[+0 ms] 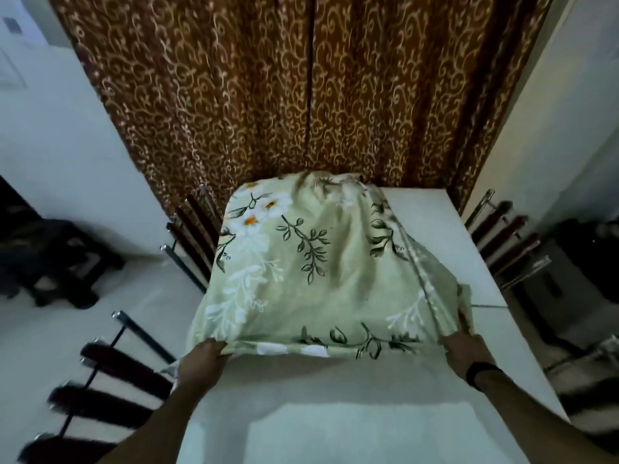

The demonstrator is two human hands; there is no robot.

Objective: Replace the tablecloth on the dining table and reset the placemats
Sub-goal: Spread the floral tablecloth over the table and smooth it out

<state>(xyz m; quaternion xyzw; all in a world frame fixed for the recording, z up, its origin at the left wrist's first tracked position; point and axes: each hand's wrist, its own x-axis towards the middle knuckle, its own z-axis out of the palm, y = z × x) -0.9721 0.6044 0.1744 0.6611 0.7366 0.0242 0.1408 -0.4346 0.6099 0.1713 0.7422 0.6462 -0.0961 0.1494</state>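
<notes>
A pale green tablecloth (311, 262) printed with white flowers and dark leaves billows above the white dining table (432, 236), covering its far left part. My left hand (201, 358) grips the cloth's near left edge. My right hand (464, 351) grips the near right edge, where the fabric bunches into folds; a dark band circles that wrist. The cloth's far end droops over the table's back edge. The table's near part and right side lie bare and white.
Dark slatted chairs stand along the table's left (191, 236) and right (505, 239) sides, and another chair (114, 386) sits at the near left. A brown patterned curtain (301, 88) hangs close behind the table. Dark furniture (57, 256) rests on the floor at left.
</notes>
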